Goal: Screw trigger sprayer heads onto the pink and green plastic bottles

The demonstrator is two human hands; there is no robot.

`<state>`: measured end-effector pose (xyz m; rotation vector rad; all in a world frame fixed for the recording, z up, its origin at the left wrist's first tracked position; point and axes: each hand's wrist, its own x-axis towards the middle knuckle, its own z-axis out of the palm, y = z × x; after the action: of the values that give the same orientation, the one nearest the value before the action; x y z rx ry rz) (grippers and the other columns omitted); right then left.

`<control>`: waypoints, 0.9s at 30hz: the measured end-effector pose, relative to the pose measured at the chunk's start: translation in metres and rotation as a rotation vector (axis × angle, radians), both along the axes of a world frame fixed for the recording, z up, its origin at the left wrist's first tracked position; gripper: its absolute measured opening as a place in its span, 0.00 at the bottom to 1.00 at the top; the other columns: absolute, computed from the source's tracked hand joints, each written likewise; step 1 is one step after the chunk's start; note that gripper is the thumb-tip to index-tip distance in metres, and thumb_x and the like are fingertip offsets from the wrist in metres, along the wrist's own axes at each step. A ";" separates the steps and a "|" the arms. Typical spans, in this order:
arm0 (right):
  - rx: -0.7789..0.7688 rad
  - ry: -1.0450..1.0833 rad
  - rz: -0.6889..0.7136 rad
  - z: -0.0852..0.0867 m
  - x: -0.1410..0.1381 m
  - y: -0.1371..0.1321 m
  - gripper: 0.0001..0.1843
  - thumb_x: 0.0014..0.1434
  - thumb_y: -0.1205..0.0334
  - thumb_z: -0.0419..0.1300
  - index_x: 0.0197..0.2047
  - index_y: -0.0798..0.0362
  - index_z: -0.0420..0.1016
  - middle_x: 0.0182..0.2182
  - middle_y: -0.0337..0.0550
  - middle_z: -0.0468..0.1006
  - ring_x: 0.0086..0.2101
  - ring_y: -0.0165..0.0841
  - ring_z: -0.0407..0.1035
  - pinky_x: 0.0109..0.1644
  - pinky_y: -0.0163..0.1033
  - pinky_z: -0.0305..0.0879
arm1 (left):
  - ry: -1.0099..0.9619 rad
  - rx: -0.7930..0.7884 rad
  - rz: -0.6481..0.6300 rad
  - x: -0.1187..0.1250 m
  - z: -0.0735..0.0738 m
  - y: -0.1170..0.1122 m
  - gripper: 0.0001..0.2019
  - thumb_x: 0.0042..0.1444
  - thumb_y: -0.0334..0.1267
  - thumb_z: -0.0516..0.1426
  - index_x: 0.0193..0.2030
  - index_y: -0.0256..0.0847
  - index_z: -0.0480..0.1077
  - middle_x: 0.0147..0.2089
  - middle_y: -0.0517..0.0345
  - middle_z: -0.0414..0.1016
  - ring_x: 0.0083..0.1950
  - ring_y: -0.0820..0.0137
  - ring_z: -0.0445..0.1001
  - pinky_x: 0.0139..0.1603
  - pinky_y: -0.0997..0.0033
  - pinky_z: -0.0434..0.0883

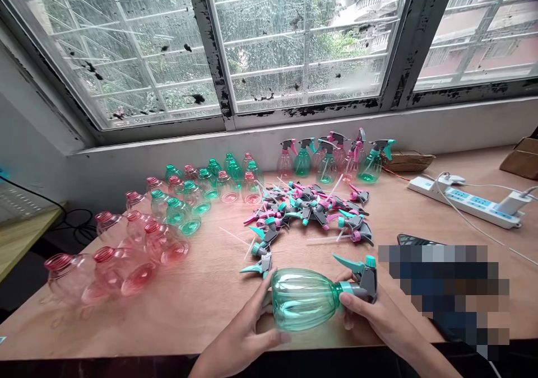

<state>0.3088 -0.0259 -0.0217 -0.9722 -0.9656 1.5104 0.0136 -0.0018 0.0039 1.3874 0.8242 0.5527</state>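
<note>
A green spray bottle (303, 299) lies sideways in the air between my two hands, over the table's front edge. Its grey and teal trigger head (365, 280) sits on the neck and points right. My left hand (256, 325) cups the bottle's base, thumb below and fingers behind. At the neck, my right hand (370, 311) pinches the teal collar with thumb and fingers. Just behind the bottle is a heap of loose trigger heads (309, 207) in grey, pink and teal, with thin white tubes.
Rows of open pink bottles (121, 269) and green bottles (176, 213) stand at left. Several bottles with trigger heads (302, 159) line the wall. A white power strip (466, 199) with cables lies right, near a blurred-out dark object (454, 294). Wooden table (202, 305) ends close to me.
</note>
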 end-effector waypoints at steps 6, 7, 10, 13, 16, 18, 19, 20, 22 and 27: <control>-0.003 -0.011 -0.021 0.004 0.000 -0.001 0.23 0.54 0.44 0.77 0.41 0.50 0.74 0.21 0.36 0.84 0.20 0.34 0.75 0.27 0.39 0.71 | 0.005 -0.003 -0.011 0.000 0.001 0.001 0.52 0.60 0.39 0.68 0.81 0.55 0.39 0.83 0.56 0.47 0.82 0.50 0.48 0.81 0.50 0.51; -0.003 -0.011 -0.020 0.004 0.000 -0.001 0.24 0.54 0.44 0.77 0.41 0.50 0.74 0.21 0.37 0.84 0.20 0.34 0.75 0.27 0.40 0.71 | 0.008 -0.006 -0.013 0.000 0.002 0.001 0.52 0.60 0.39 0.68 0.81 0.55 0.39 0.83 0.56 0.47 0.82 0.51 0.48 0.81 0.51 0.51; -0.001 -0.017 -0.016 0.004 -0.001 0.000 0.24 0.54 0.44 0.77 0.41 0.50 0.74 0.20 0.36 0.84 0.20 0.34 0.75 0.27 0.40 0.72 | 0.020 0.005 -0.014 0.001 0.004 0.001 0.51 0.60 0.38 0.67 0.81 0.54 0.40 0.83 0.54 0.49 0.81 0.51 0.51 0.80 0.51 0.52; -0.005 -0.008 -0.016 0.005 -0.001 -0.001 0.24 0.54 0.44 0.77 0.42 0.50 0.74 0.21 0.36 0.85 0.20 0.33 0.75 0.27 0.39 0.72 | 0.018 0.016 -0.016 0.001 0.005 0.001 0.51 0.60 0.39 0.67 0.81 0.55 0.40 0.83 0.56 0.47 0.81 0.52 0.52 0.80 0.52 0.52; -0.013 0.000 -0.018 0.006 -0.001 -0.002 0.24 0.54 0.44 0.77 0.43 0.50 0.74 0.21 0.36 0.85 0.20 0.33 0.76 0.27 0.38 0.72 | 0.009 0.007 -0.024 0.001 0.004 0.001 0.52 0.60 0.40 0.68 0.81 0.56 0.39 0.83 0.55 0.47 0.81 0.51 0.51 0.80 0.51 0.52; -0.010 0.000 -0.016 0.006 -0.001 -0.002 0.24 0.54 0.44 0.77 0.43 0.50 0.74 0.21 0.35 0.85 0.20 0.33 0.76 0.27 0.39 0.72 | -0.003 0.003 -0.026 0.001 0.002 0.001 0.52 0.60 0.41 0.68 0.81 0.55 0.38 0.83 0.54 0.49 0.81 0.51 0.50 0.80 0.51 0.52; -0.008 -0.001 -0.016 0.006 -0.001 -0.002 0.24 0.54 0.44 0.77 0.43 0.50 0.74 0.21 0.36 0.85 0.20 0.33 0.76 0.27 0.39 0.72 | -0.011 0.001 -0.026 0.001 0.002 0.001 0.52 0.60 0.40 0.68 0.81 0.55 0.38 0.83 0.53 0.49 0.81 0.50 0.50 0.80 0.50 0.52; -0.007 -0.001 -0.016 0.005 -0.001 -0.001 0.24 0.54 0.44 0.77 0.43 0.50 0.74 0.21 0.36 0.85 0.20 0.34 0.76 0.27 0.39 0.72 | -0.018 -0.002 -0.025 0.000 0.001 0.001 0.52 0.60 0.40 0.68 0.81 0.54 0.38 0.83 0.53 0.49 0.81 0.50 0.50 0.80 0.50 0.52; -0.005 0.000 -0.015 0.004 -0.001 -0.001 0.24 0.54 0.44 0.77 0.43 0.50 0.74 0.21 0.36 0.85 0.20 0.34 0.76 0.27 0.38 0.72 | -0.025 -0.007 -0.027 0.000 0.001 0.002 0.52 0.61 0.40 0.68 0.81 0.54 0.37 0.83 0.53 0.50 0.82 0.50 0.47 0.81 0.49 0.51; 0.007 0.006 -0.009 0.000 0.000 0.000 0.23 0.55 0.45 0.77 0.42 0.50 0.74 0.20 0.36 0.85 0.20 0.34 0.76 0.27 0.38 0.71 | -0.028 -0.004 -0.035 0.000 0.001 0.002 0.53 0.60 0.37 0.67 0.81 0.56 0.36 0.83 0.54 0.48 0.84 0.49 0.37 0.81 0.47 0.48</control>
<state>0.3083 -0.0257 -0.0213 -0.9653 -0.9612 1.5007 0.0141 0.0005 0.0047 1.3846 0.7766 0.5420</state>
